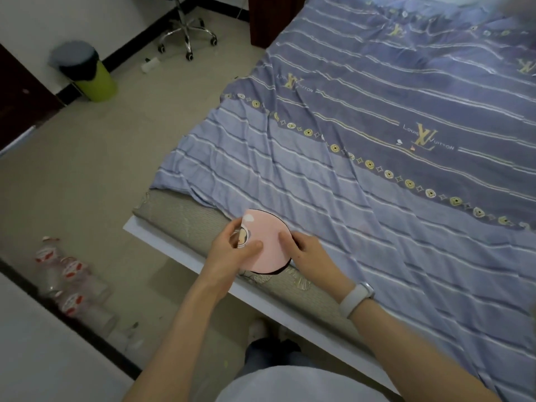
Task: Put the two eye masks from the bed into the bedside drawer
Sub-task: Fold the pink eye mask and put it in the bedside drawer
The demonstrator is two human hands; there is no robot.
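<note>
Across the right side of the view lies the bed (185, 219), its mattress edge bare at the near corner and the rest covered by a purple striped sheet (377, 140) with gold logos and a band of small flower marks. To the left is a pale floor (116, 158). On it, far back, stands a green bin (97, 79) with a dark liner and grey lid, and beyond that the chrome wheeled base of an office chair (188, 36). Near the lower left, clear plastic bottles (69, 282) with red and white labels lie bunched beside a dark ledge.

Over the near corner of the bed, both hands hold a pink eye mask (268, 242), folded into a rounded shape with a dark edge along its lower rim and a small cartoon patch at its left side. The left hand (232, 250) pinches the left side, thumb on top and fingers behind. The right hand (307, 253) grips the right edge, thumb pressed on the pink face. A pale band (355, 297) sits on the right wrist. Whether a second mask is held behind the pink one cannot be told.
</note>
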